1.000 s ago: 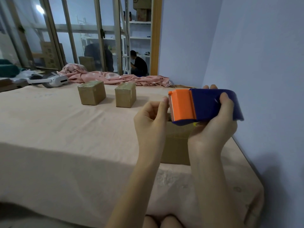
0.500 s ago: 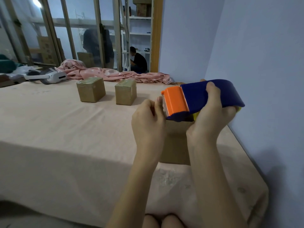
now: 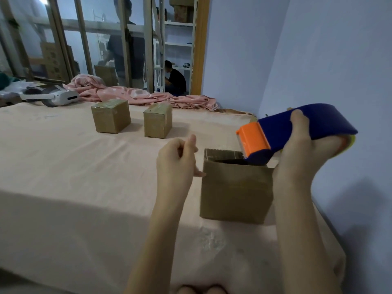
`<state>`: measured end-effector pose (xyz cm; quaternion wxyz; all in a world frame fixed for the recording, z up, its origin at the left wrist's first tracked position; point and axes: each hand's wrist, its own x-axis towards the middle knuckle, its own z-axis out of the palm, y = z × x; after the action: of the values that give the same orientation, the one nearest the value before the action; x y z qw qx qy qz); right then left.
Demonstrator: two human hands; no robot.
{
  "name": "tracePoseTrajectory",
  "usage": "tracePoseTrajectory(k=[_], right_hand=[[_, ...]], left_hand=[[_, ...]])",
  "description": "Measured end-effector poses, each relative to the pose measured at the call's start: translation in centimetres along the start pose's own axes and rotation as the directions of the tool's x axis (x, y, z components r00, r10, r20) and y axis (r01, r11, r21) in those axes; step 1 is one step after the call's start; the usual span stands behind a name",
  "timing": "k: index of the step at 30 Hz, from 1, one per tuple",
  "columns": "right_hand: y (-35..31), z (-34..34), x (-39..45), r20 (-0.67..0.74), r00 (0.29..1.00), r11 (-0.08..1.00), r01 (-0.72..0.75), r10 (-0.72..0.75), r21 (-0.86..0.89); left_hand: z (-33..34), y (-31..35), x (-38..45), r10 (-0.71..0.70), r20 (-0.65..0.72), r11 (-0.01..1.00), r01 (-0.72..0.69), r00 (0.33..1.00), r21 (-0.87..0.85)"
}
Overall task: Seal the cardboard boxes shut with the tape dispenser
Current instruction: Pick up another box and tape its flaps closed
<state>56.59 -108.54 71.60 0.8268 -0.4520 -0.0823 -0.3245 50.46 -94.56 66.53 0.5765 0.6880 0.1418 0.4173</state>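
An open-topped cardboard box (image 3: 235, 192) stands on the pink-covered surface (image 3: 63, 166) right in front of me. My right hand (image 3: 297, 166) grips the blue tape dispenser (image 3: 307, 126), whose orange head tilts down over the box's open top near its right side. My left hand (image 3: 177, 164) hovers at the box's left edge with fingers curled and thumb against forefinger; one fingertip touches the box's edge, and nothing shows in its hold. Farther back stand two taped boxes, the left taped box (image 3: 111, 118) and the right taped box (image 3: 158, 120).
A white headset (image 3: 61, 97) and a crumpled pink blanket (image 3: 137, 95) lie along the far edge. A blue-grey wall (image 3: 339, 60) runs close on the right. Behind a glass partition (image 3: 95, 49) are two people and shelves.
My left hand has drawn away from the dispenser's orange head and down to the left. The right hand has shifted the dispenser to the right and tipped its head down, uncovering the open box.
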Motion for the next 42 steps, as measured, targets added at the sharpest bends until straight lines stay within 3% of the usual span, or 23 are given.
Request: tracePoseTrajectory(k=[3,6,18,24,30,36,42], right_hand=[[1.2,0.1,-0.4,0.027,0.999,0.996,0.036,-0.034,-0.085],[2.3,0.4,-0.4,0.017,0.999,0.992,0.05,-0.048,-0.115],[5.9,1.0,1.5,0.043,0.999,0.957,-0.016,0.029,-0.289],[6.8,1.2,1.9,0.099,0.995,0.902,0.043,0.0,-0.429],[7.7,0.7,2.6,0.11,0.992,0.822,0.013,0.06,-0.569],[8.5,-0.1,2.0,0.113,0.99,0.795,-0.001,0.088,-0.606],[8.5,0.4,1.6,0.144,0.988,0.77,0.047,0.059,-0.636]], left_hand=[[0.1,0.4,1.4,-0.157,0.127,0.962,0.181,0.979,-0.203],[0.2,0.2,1.7,-0.25,0.198,0.914,0.299,0.948,-0.275],[1.5,-1.7,1.9,-0.297,0.229,0.898,0.353,0.927,-0.264],[1.9,-2.2,1.9,-0.277,0.182,0.911,0.318,0.944,-0.264],[2.6,-3.0,1.8,-0.232,0.131,0.926,0.26,0.964,-0.275],[2.8,-3.7,2.3,-0.356,0.123,0.868,0.377,0.926,-0.324],[2.8,-6.1,1.6,-0.428,0.091,0.863,0.437,0.899,-0.255]])
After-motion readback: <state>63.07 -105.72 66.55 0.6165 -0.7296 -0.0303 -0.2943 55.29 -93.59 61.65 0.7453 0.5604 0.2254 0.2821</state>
